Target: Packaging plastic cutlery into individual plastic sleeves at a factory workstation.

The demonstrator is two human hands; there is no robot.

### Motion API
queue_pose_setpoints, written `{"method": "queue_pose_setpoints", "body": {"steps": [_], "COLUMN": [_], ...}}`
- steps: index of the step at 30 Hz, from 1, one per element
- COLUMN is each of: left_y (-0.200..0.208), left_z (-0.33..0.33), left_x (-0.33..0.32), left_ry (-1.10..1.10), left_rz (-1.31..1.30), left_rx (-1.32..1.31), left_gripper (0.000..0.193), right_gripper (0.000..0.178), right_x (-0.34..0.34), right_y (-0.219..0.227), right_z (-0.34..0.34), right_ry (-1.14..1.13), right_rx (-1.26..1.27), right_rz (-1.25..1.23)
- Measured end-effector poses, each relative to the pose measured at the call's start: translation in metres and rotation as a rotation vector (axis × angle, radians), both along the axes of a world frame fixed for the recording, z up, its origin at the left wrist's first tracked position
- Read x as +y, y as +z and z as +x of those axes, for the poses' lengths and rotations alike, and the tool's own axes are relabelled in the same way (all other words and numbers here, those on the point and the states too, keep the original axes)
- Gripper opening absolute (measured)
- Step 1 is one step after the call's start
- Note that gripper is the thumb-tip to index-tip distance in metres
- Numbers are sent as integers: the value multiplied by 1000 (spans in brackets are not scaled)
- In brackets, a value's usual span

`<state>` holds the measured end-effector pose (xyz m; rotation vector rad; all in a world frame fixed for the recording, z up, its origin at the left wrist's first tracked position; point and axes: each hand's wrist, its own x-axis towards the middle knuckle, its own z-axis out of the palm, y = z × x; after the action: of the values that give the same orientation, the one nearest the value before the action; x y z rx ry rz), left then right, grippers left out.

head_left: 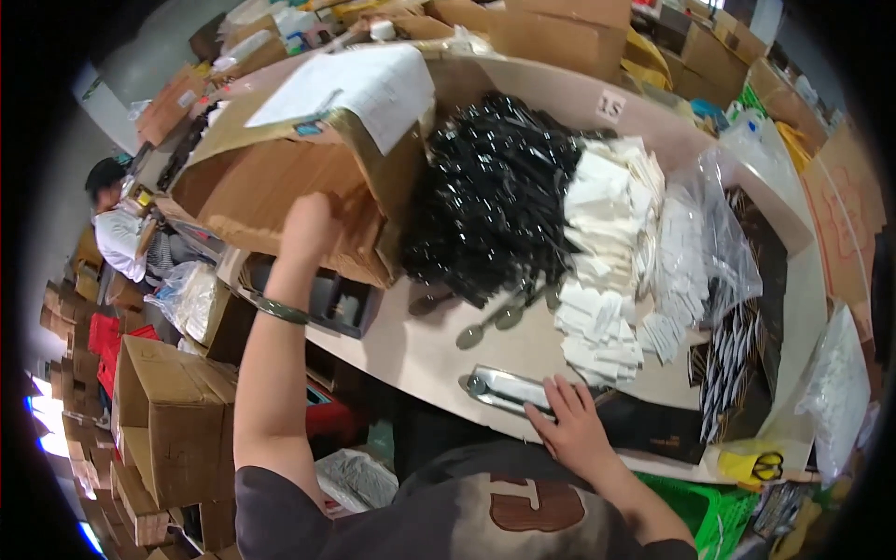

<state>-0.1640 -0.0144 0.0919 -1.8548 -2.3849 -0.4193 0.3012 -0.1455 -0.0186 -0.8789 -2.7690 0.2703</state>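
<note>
Nearest the camera is the person's dark grey shirt [392, 509] with a big brown patch on the chest. Ahead of it, the right hand [574, 420] lies low on the pale table [411, 359], fingers outstretched and loosely parted over the near end of a slim packet [511, 387]. That packet is long and narrow, shiny silver-grey and whitish, with a rounded far end pointing left, away from the fingers. The left hand [315, 219] is curled inside the mouth of a brown cardboard box [257, 191]; its fingertips are hidden, so I cannot tell whether it holds anything. The box leans over, its opening towards the person, creased brown walls around the hand and a white sheet [364, 89] across the top. Right of the left hand is a heap of glossy black pieces [495, 187], a few dark spoons [469, 338] loose at its near edge. Beyond the right hand lie stacked white packets [611, 215]; just to its right is a flat black box [649, 425], and farther right, yellow-wrapped scissors [751, 464].
</note>
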Motion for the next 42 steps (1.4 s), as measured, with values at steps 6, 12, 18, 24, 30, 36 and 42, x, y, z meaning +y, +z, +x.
{"method": "queue_pose_setpoints", "body": {"steps": [6, 12, 18, 24, 30, 36, 42], "left_y": [-22, -152, -110, -125, -134, -105, -103], "left_z": [-5, 68, 119, 211, 237, 262, 244], "left_x": [-41, -156, -139, -127, -124, -146, -133], "left_ry": [-64, 75, -218, -336, -158, -462, -897], "left_rz": [622, 312, -402, -235, -142, -353, -236], "left_rx": [-337, -1274, -997, -910, -857, -1234, -130], "left_gripper": [17, 11, 7, 17, 31, 65, 56], "right_gripper": [44, 54, 54, 52, 47, 47, 31], "right_x": [4, 4, 6, 12, 7, 13, 30], "right_y": [15, 11, 10, -10, 11, 16, 46], "right_z": [10, 17, 22, -3, -1, 7, 14], "right_ry": [-53, -50, -60, -12, -189, -134, -119], "right_rx": [30, 42, 15, 178, 46, 119, 148], "right_rz": [-100, -193, -161, -105, -129, -166, -400]}}
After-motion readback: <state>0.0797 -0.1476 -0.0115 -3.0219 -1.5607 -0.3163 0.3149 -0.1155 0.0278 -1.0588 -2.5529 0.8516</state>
